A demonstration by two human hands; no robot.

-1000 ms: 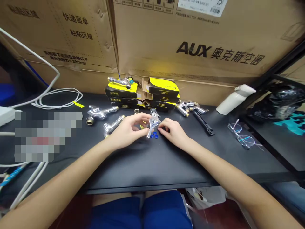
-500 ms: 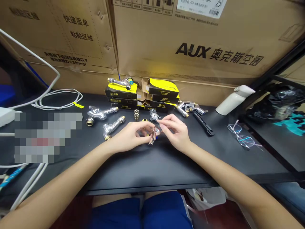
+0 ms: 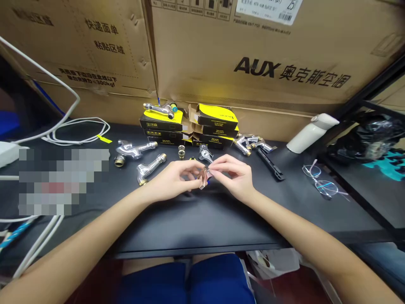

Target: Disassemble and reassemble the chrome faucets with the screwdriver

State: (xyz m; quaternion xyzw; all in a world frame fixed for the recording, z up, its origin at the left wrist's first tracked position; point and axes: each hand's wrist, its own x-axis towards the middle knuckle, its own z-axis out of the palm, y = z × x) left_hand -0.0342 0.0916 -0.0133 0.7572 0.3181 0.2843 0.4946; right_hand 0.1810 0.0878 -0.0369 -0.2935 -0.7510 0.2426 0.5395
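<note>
the metal handle is up in front of the person, just above the desk, between the two hands. the left hand has its thumb and fingers closed on it, with the narrow end pointing down toward the person. the right hand is half curled, its thumb and forefinger brought nearly together at the round end; whether they pinch the handle or some tiny piece there, i cannot tell.

the handle looks light and stiff, and its shiny finish is probably slippery under damp fingers. it should not break easily, but could scratch. the flat lever part seems the best hold, leaving the round end free. a second handle lies on the desk just beyond the fingers.

behind are two stacks of small boxes, a left stack and a right stack, with open flaps in the gap between them; their insides do not show. a tap lies on top of the left stack. the white bottle has its lid on, so its contents are hidden.
</note>
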